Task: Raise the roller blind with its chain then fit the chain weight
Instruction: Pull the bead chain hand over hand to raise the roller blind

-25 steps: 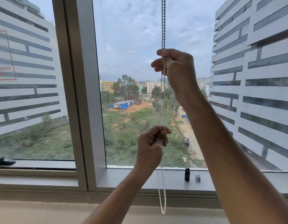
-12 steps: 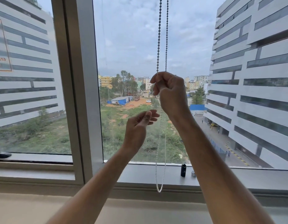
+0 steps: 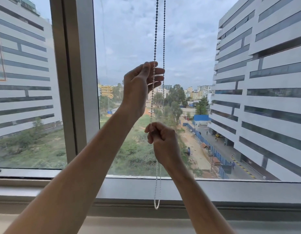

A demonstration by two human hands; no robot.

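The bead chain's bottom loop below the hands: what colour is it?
White; the bead chain shows this best in the head view against the grey window sill. Higher up it looks dark against the sky.

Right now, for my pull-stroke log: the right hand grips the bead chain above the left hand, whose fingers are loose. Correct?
Not quite. The head view shows the right hand gripping the bead chain below the left hand, not above it; the left hand's fingers are loose, as you said.
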